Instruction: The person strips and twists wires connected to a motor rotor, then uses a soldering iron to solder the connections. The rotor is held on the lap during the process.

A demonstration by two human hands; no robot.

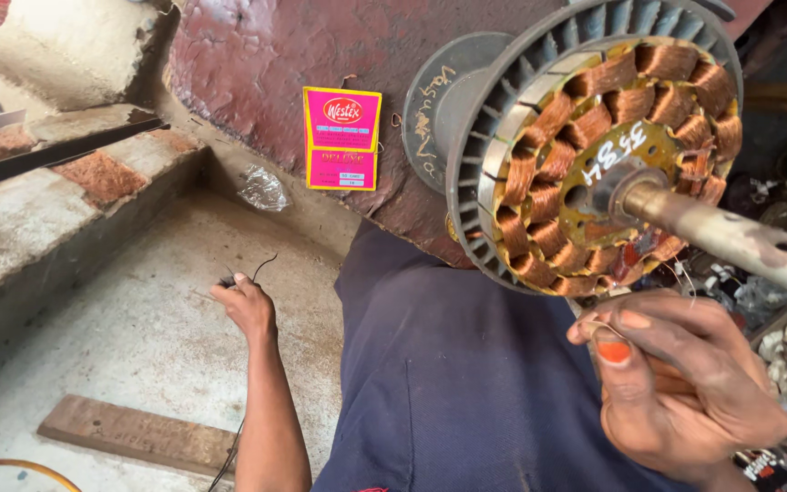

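Copper windings all round this ceiling fan stator, packed in a ring of orange coils with a grey finned rim outside them, and it sits up on the person's lap against dark blue trousers. Its steel shaft sticks out of the middle and runs down toward the right edge, so the long axis points pretty much past the right hand. That hand is just below the stator and clearly the nearer one, fingers curled shut and pinching what looks like a thin strand of wire between thumb and forefinger, right under the lowest coils. Left hand is well apart, stretched out low to the left over the concrete floor, closed around a small dark thing with a thin black wire curling off it, can't tell what it is exactly. Behind the stator there's a rusty reddish wall with a pink and yellow packet leaning on it, a crumpled bit of clear plastic beside that, and a wooden plank lying flat on the floor near the left forearm. Cluttered parts on the far right, too jumbled to name
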